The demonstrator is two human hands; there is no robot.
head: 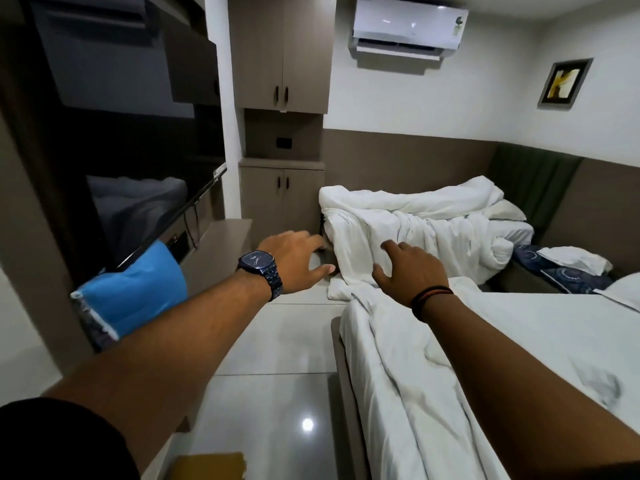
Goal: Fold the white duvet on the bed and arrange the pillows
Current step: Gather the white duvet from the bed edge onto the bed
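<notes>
A crumpled white duvet [426, 223] lies heaped on a low bench or sofa against the far wall, one end hanging down to the floor. Both my arms stretch toward it. My left hand [294, 261], with a dark watch on its wrist, hovers over the floor just left of the duvet with its fingers spread and holds nothing. My right hand [408, 268], with a black wristband, is spread in front of the hanging part; whether it touches the cloth I cannot tell. The bed [540, 341] with a rumpled white sheet is at the lower right. A white pillow's corner [623, 292] shows at the right edge.
A patterned dark blue cushion [568, 275] with a white cloth on it lies right of the duvet. A wall-mounted TV [138, 161] and a shelf stand on the left, a tall cupboard [282, 188] behind. A glossy tiled floor [277, 375] runs between the bed and the TV unit.
</notes>
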